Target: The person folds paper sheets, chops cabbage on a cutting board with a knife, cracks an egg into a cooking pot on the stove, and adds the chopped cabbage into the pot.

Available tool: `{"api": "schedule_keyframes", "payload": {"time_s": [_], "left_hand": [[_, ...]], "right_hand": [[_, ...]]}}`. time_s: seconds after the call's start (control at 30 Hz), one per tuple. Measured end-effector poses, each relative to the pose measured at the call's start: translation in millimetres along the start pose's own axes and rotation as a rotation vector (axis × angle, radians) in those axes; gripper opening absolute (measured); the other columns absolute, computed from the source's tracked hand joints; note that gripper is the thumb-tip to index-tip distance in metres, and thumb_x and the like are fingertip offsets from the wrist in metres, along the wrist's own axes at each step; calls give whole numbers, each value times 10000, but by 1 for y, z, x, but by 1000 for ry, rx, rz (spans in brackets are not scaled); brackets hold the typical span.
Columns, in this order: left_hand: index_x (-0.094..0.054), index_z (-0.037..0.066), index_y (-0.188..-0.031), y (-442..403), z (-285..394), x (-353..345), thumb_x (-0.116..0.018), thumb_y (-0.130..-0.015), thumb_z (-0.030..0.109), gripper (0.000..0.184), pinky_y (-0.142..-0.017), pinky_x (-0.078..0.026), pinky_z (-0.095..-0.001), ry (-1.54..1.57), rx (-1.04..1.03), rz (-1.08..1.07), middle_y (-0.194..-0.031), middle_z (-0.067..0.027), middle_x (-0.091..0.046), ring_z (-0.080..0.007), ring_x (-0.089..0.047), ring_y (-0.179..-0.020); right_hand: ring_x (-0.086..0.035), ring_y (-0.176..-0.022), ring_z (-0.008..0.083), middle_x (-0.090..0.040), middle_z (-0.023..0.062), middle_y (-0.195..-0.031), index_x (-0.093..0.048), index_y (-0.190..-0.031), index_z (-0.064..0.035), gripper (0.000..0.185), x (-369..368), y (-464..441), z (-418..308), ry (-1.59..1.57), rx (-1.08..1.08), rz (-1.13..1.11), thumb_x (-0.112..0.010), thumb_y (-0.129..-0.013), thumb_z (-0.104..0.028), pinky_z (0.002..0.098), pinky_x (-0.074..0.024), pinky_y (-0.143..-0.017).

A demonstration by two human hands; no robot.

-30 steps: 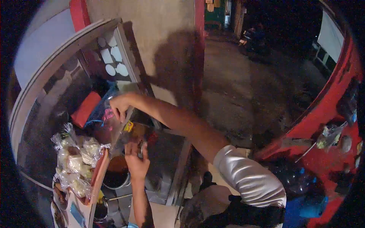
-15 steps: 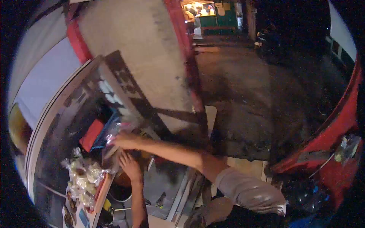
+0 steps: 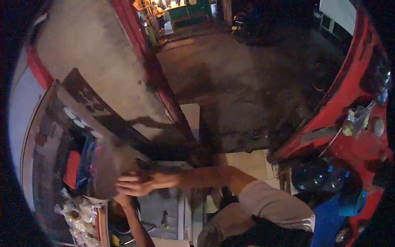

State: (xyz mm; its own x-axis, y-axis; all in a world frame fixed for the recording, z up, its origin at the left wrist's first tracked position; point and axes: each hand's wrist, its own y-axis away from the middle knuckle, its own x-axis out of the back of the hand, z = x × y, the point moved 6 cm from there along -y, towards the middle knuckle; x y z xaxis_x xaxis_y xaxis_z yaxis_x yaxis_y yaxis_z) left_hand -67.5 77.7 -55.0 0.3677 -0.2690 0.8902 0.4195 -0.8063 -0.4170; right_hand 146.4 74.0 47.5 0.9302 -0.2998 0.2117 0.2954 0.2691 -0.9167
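My right hand (image 3: 138,184) reaches across to the left with its fingers curled together. It is against a large, blurred brownish-grey thing (image 3: 108,171) with a pink patch on its left side; its kind does not show clearly. Below, my left hand (image 3: 123,200) is mostly covered by the right hand and this thing, so its fingers are hidden. Clear plastic bags with pale contents (image 3: 81,220) lie just left of my left forearm. A red flat item (image 3: 72,169) and a blue-edged basket-like item (image 3: 86,158) stand behind the hands.
Along the left runs a framed glass case (image 3: 49,136). A red wall (image 3: 349,94) curves up on the right, with a plastic bag (image 3: 357,119) hanging on it. Dark bags (image 3: 317,177) and a blue container (image 3: 329,218) sit at lower right. A person (image 3: 158,14) stands far off.
My view has swung right, so the scene has slid left. My right hand has come over my left hand. The clear, pinkish plastic at my hands now appears as a larger brownish blur.
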Motion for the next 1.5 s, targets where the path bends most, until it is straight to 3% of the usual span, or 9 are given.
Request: {"api": "schedule_keyframes", "payload": {"time_s": [0.2,0.37,0.5,0.7,0.8,0.97,1.07,1.27,1.5], "left_hand": [[-487,58,-1157,82,50,47,-540,-843,257,375,-840,-439,-373,717,-145,200,-1086,-159,-544,-290,-542,-983],[-511,53,-1097,156,107,28,-549,-836,251,330,-815,-440,-369,1172,-224,-80,-1045,-153,-558,-274,-550,-959],[-531,49,-1050,217,124,-5,-556,-830,247,297,-796,-441,-365,1412,-153,-416,-1012,-149,-569,-262,-556,-940],[-560,44,-979,292,113,-47,-567,-820,241,253,-766,-443,-359,1586,44,-728,-962,-142,-586,-243,-566,-912],[-575,41,-943,322,90,-58,-572,-816,238,234,-752,-444,-356,1621,211,-778,-937,-139,-595,-234,-571,-898],[-599,36,-884,341,46,-72,-581,-808,232,211,-727,-446,-352,1681,418,-786,-895,-133,-609,-219,-579,-874],[-614,33,-848,346,23,-79,-587,-804,229,203,-713,-447,-349,1725,529,-798,-870,-129,-618,-209,-584,-860],[-643,28,-777,337,-15,-74,-598,-795,223,201,-683,-449,-343,1565,675,-702,-821,-123,-635,-191,-593,-832],[-637,55,-693,335,-16,-123,-556,-824,176,196,-606,-418,-286,1064,494,-341,-693,-42,-574,-102,-521,-745]], "right_hand": [[-605,-946,234,-622,96,-1048,-648,-901,-95,175,150,45,-44,-242,-226,-377,-593,-750,-163,335,-512,-733],[-647,-708,238,-653,113,-804,-598,-815,-36,59,248,99,-55,210,-943,87,-544,-805,-60,309,-493,-629],[-638,-668,224,-641,132,-761,-565,-773,-10,74,262,110,-60,223,-1096,-56,-512,-820,-30,312,-488,-611],[-616,-657,233,-641,116,-733,-582,-798,-7,44,220,76,-91,-355,-1100,-340,-549,-770,-12,329,-485,-622],[-626,-806,297,-641,148,-904,-637,-857,-31,134,230,119,-125,-718,-1780,-277,-568,-745,-5,393,-486,-746],[-552,-731,152,-590,70,-785,-598,-789,-41,56,234,102,-58,74,-1084,-506,-616,-739,-56,269,-444,-697],[-464,-622,69,-478,-26,-661,-557,-785,-36,176,194,133,-17,-71,-1242,-482,-556,-889,-178,231,-396,-561],[-537,-712,122,-538,1,-715,-583,-903,-54,126,139,263,40,-342,-1372,-527,-558,-870,-173,270,-446,-644],[-600,-713,240,-626,131,-793,-602,-997,-50,273,39,247,6,528,-697,-1378,-569,-837,-270,359,-485,-673]]}}
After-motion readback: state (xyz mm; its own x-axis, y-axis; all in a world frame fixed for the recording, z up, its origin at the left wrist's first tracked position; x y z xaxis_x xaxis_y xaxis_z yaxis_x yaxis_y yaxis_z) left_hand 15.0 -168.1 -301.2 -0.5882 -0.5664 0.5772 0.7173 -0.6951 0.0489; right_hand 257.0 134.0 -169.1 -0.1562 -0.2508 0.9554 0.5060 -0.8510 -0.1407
